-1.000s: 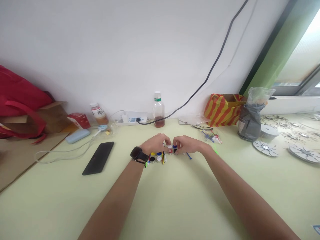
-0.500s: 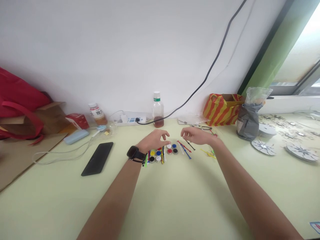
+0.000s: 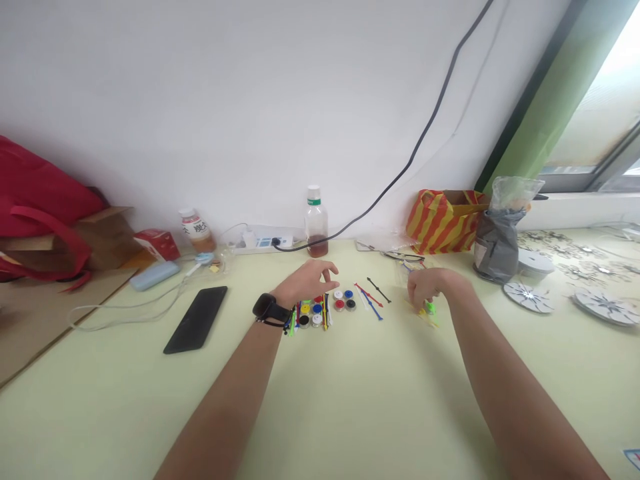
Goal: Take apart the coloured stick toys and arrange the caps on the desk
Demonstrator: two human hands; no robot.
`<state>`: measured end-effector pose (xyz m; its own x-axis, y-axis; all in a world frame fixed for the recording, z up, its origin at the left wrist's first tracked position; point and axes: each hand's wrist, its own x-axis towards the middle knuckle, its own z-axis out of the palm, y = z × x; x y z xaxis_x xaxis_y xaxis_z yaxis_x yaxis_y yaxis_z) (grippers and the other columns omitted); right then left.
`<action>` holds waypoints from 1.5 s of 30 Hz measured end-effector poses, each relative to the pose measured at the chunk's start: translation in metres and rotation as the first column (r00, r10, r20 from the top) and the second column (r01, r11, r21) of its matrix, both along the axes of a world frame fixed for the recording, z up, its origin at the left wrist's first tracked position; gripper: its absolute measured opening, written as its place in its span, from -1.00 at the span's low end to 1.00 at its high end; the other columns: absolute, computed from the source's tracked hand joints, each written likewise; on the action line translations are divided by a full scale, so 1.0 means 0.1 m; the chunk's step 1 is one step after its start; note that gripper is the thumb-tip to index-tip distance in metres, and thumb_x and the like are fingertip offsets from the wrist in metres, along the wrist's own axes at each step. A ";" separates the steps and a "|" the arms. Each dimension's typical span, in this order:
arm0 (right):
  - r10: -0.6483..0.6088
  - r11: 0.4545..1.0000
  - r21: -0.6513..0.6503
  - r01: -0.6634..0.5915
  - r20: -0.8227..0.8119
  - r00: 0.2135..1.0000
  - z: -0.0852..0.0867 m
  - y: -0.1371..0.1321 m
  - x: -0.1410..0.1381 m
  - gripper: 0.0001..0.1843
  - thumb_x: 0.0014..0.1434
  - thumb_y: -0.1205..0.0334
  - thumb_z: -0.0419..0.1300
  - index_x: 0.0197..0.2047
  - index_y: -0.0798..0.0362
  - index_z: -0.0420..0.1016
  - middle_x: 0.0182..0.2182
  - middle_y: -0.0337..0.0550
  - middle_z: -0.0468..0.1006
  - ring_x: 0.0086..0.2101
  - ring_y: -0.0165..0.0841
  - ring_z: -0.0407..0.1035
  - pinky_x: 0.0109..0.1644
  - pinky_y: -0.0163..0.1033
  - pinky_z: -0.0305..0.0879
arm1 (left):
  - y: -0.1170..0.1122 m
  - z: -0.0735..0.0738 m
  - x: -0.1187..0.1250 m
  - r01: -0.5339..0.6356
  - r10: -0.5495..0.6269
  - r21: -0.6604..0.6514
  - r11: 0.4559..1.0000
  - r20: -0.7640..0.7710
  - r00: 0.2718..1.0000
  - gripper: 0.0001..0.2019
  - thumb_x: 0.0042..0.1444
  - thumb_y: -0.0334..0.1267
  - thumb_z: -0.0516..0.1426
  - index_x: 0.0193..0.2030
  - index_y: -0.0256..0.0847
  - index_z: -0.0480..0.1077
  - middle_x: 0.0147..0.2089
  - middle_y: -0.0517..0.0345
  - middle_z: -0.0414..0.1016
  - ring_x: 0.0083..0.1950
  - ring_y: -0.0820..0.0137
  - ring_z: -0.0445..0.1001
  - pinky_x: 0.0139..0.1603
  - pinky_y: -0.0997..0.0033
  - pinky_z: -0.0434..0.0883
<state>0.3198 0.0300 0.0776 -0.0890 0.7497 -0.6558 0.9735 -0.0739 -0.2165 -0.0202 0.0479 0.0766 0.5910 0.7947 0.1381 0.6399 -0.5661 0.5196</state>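
My left hand (image 3: 306,281), with a black watch on the wrist, hovers over a cluster of small coloured round caps (image 3: 311,313), its fingers loosely apart and empty. Three more caps (image 3: 344,299) sit just right of it, beside thin red, blue and black sticks (image 3: 373,297). My right hand (image 3: 426,287) rests further right on the pale green table (image 3: 350,400), fingers curled down onto small yellow and green pieces (image 3: 428,312); whether it grips them is not clear.
A black phone (image 3: 196,318) lies to the left with a white cable. Along the wall stand a power strip (image 3: 263,241), two bottles (image 3: 317,223), a striped bag (image 3: 443,220) and a grey wrapped bundle (image 3: 496,243). White patterned discs (image 3: 529,297) lie at the right.
Both hands left the caps they were pinching together. My right hand swung right to the yellow and green pieces; my left hand lifted slightly and opened.
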 end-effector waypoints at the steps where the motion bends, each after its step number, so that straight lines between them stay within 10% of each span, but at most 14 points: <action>1: -0.002 1.000 0.002 0.002 -0.003 1.000 -0.01 0.01 0.00 -0.79 -0.29 0.25 0.45 -0.49 0.06 0.61 -0.47 -0.09 0.60 -0.35 -0.21 0.48 -0.38 -0.26 0.27 | 0.00 0.00 0.00 -0.005 0.005 0.004 1.000 0.008 1.000 -0.66 0.17 -0.01 0.25 -0.01 -0.15 0.56 -0.20 0.10 0.65 -0.26 0.30 0.54 -0.33 0.37 0.35; 8: -0.013 0.997 0.076 0.018 -0.067 0.998 0.10 -0.03 0.05 -0.76 -0.21 0.36 0.34 -0.36 0.04 0.60 -0.42 -0.10 0.62 -0.33 -0.21 0.51 -0.36 -0.26 0.31 | 0.02 0.03 0.02 0.001 -0.003 0.045 0.999 0.045 0.999 -0.70 0.17 -0.02 0.26 -0.07 -0.16 0.59 -0.25 0.09 0.63 -0.31 0.32 0.53 -0.32 0.35 0.38; 15: -0.034 0.887 0.390 0.248 -0.480 0.877 0.32 -0.18 -0.30 -0.56 0.15 0.14 0.23 0.12 -0.13 0.43 -0.31 -0.19 0.60 -0.24 -0.22 0.48 -0.25 -0.22 0.35 | -0.12 0.13 0.18 0.055 -0.065 0.052 0.997 0.220 0.973 -0.68 0.23 -0.01 0.23 0.00 -0.15 0.56 -0.20 0.08 0.65 -0.19 0.31 0.60 -0.21 0.36 0.48; 22: 0.059 0.895 0.279 0.349 -0.848 0.526 0.31 -0.23 -0.76 -0.52 0.25 0.13 0.20 0.23 -0.10 0.37 -0.20 -0.17 0.54 -0.22 -0.30 0.43 -0.01 -0.12 0.37 | -0.32 0.17 0.50 0.153 -0.181 0.098 0.983 0.473 0.862 -0.66 0.33 -0.12 0.18 0.17 -0.14 0.47 -0.01 0.01 0.63 -0.08 0.32 0.63 -0.01 0.32 0.58; 30: -0.015 0.901 0.053 0.431 -0.988 0.151 0.27 -0.18 -0.94 -0.51 0.10 0.26 0.36 0.11 -0.04 0.42 -0.18 -0.16 0.54 -0.25 -0.36 0.45 0.03 -0.14 0.43 | -0.31 0.19 0.51 -0.024 -0.118 0.277 0.961 0.486 0.866 -0.79 0.38 -0.26 0.12 0.06 -0.16 0.53 -0.04 0.03 0.58 -0.13 0.37 0.59 -0.10 0.38 0.55; 38: -0.001 0.936 0.048 0.350 -0.990 0.138 0.34 -0.21 -0.94 -0.86 0.12 0.24 0.35 -0.24 0.08 0.55 -0.35 -0.16 0.51 -0.35 -0.41 0.37 -0.14 -0.26 0.39 | -0.33 0.23 0.52 -0.079 -0.119 0.343 0.936 0.520 0.846 -0.81 0.35 -0.29 0.17 0.03 -0.15 0.56 -0.05 0.05 0.53 -0.11 0.40 0.57 -0.02 0.36 0.56; 45: 0.005 0.921 0.120 0.371 -0.955 0.298 0.32 -0.21 -0.96 -0.94 0.06 0.29 0.25 -0.34 0.07 0.49 -0.41 -0.19 0.52 -0.38 -0.41 0.37 -0.19 -0.25 0.35 | -0.31 0.23 0.45 0.089 -0.195 0.245 0.965 0.449 0.872 -0.76 0.28 -0.33 0.17 0.06 -0.18 0.53 0.03 0.02 0.52 -0.18 0.45 0.59 -0.05 0.40 0.58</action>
<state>0.2238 0.0089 0.1099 -0.3254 0.9456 -0.0039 0.0722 0.0208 -0.9972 0.0247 0.0168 0.0997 0.5200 0.6281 0.5789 0.2574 -0.7615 0.5949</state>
